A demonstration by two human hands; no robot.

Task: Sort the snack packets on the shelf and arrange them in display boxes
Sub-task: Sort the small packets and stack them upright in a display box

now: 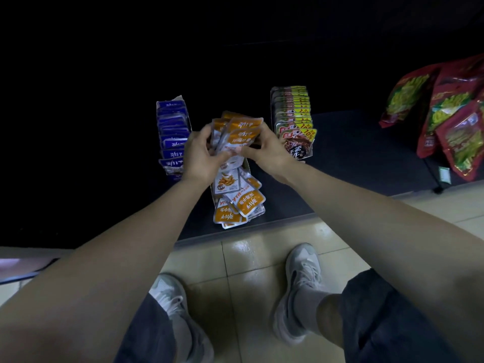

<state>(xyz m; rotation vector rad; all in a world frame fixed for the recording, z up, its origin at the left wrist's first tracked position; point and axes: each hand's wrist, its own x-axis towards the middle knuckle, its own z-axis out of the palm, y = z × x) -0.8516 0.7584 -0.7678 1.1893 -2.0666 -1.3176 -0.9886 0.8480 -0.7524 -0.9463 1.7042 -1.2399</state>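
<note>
Both hands hold one bunch of orange-and-white snack packets [239, 132] above the low dark shelf [353, 153]. My left hand [201, 155] grips the bunch from the left, my right hand [267, 148] from the right. Under the hands an open display box [246, 165] holds more orange packets [238, 197], lying loose and tilted toward the shelf's front edge. To the left stands a row of blue packets [172, 134] in a box. On the right is a row of packets with yellow and dark red print [294, 119], upright in their box.
Large red bags with green pictures [445, 116] lean at the far right of the shelf. A small price tag [444, 175] hangs at the shelf edge below them. The pale tiled floor [251, 263] and my two grey shoes are in front of the shelf.
</note>
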